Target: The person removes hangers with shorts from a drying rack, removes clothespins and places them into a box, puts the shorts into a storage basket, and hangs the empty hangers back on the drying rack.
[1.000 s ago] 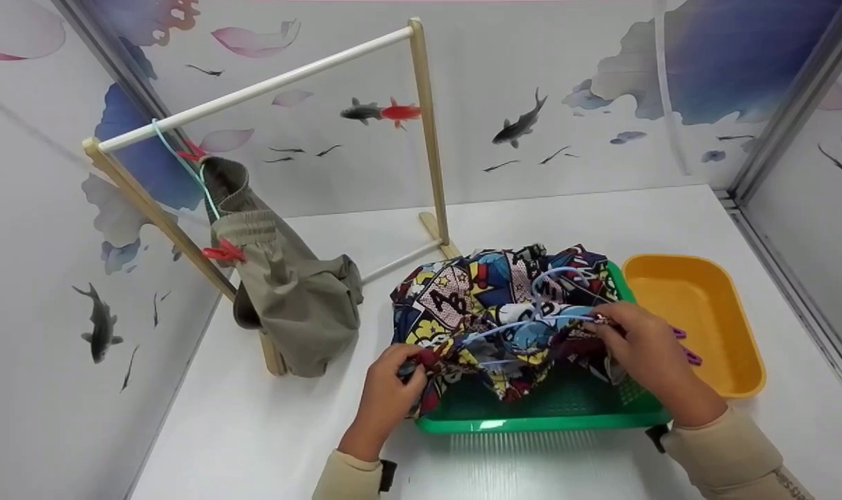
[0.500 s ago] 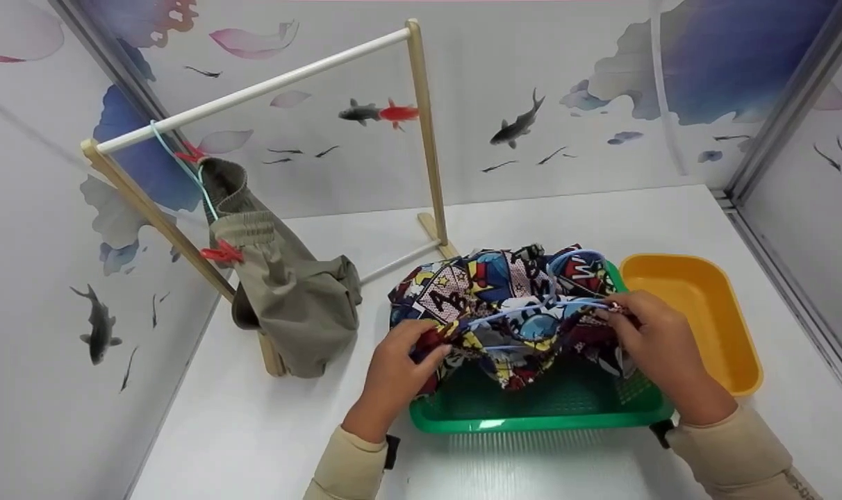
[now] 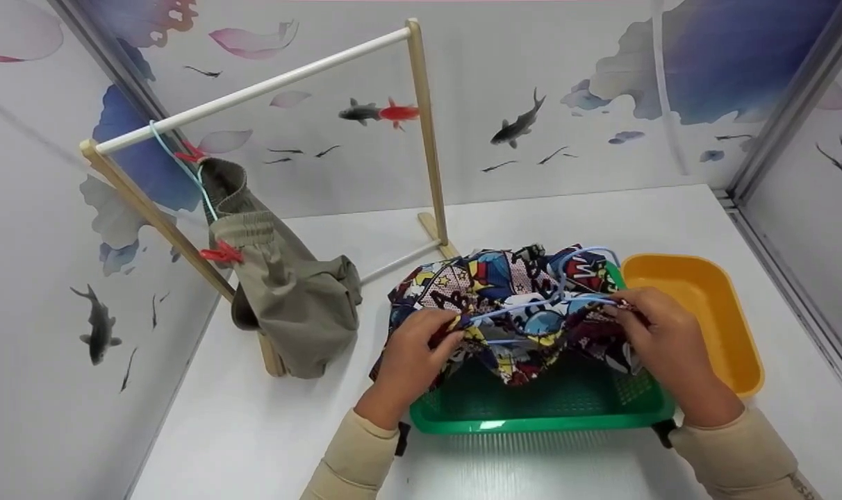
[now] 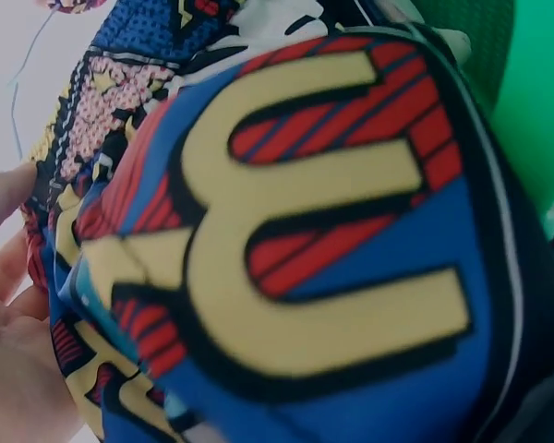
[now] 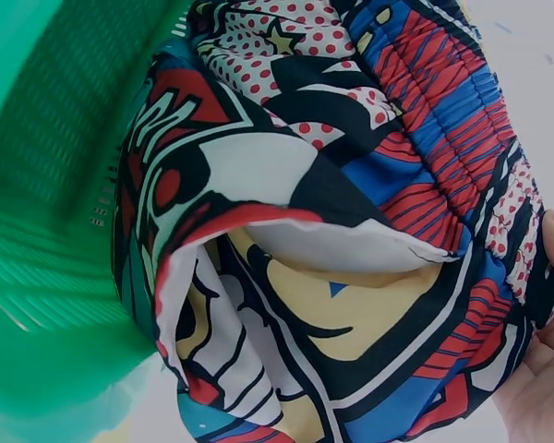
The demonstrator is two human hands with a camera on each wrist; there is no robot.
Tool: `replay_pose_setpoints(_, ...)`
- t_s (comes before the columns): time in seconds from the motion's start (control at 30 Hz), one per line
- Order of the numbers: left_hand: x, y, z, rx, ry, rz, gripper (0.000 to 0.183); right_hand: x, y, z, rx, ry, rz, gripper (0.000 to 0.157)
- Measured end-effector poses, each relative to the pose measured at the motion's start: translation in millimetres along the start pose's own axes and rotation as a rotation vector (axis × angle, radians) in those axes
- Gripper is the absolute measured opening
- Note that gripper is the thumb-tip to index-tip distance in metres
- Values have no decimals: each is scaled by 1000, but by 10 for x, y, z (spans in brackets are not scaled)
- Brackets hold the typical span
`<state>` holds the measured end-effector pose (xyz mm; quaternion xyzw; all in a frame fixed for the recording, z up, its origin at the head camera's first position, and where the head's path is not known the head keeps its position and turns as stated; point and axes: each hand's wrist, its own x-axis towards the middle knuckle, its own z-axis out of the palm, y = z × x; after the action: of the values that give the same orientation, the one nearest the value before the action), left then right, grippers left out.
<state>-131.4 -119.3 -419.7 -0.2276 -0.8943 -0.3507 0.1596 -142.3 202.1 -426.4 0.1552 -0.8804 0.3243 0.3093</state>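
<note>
Colourful comic-print shorts [image 3: 494,278] lie bunched over the green basket [image 3: 542,422], with a gathered elastic waistband [image 5: 448,111] visible in the right wrist view. My left hand [image 3: 410,354] pinches the left end of the waistband between thumb and fingers. At the opposite end, my right hand [image 3: 674,347] grips the waistband beside the end of a light-blue hanger [image 3: 518,307]. The hanger runs along the waist opening between both hands, its hook tipped up and to the right. In the left wrist view, a printed panel [image 4: 323,212] fills most of the picture.
A wooden rack [image 3: 431,153] with a white bar stands at the back left. Khaki shorts [image 3: 299,305] hang from it on a mint hanger [image 3: 178,161], held by red clothespins [image 3: 221,251]. A yellow tray [image 3: 730,292] sits right of the basket, partly behind my right arm.
My left hand has moved up and to the right with its end of the waistband. The right hand has shifted slightly up and right, and the hanger's hook has swung rightward.
</note>
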Motion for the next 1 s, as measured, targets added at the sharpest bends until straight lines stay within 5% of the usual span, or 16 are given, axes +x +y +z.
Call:
replay_pose_setpoints(0.3,30,-3,5,-15,73,110,21,-14,43,11,30,30,-4,20)
replay_pose_setpoints(1.0,2,-92,-13,-99,239,130,19,-47,149,-11,55,133,46,14)
